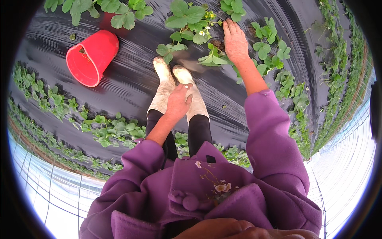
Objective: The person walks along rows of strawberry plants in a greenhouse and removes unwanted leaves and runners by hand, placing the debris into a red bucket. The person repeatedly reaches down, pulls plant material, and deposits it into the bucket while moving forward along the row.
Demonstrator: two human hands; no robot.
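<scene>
My right hand (235, 40) reaches out over the black plastic film, its back up and its fingers extended. The fingertips are beside a strawberry plant (186, 18) bearing small white flowers (202, 33) and another leafy clump (234, 9). Bare soil (218, 44) shows just left of the hand; its palm side is hidden. My left hand (179, 100) is over the boots, fingers bent and thumb apart from the forefinger. A small white thing (186, 87) shows at the fingers, but whether it is gripped is unclear.
A red plastic bucket (103, 49) lies tipped on the black film (128, 80), its mouth facing left, with small plant scraps inside. White boots (162, 86) stand before me. Rows of strawberry plants (104, 128) run on both sides. Wire mesh (50, 185) and pale sheeting edge the view.
</scene>
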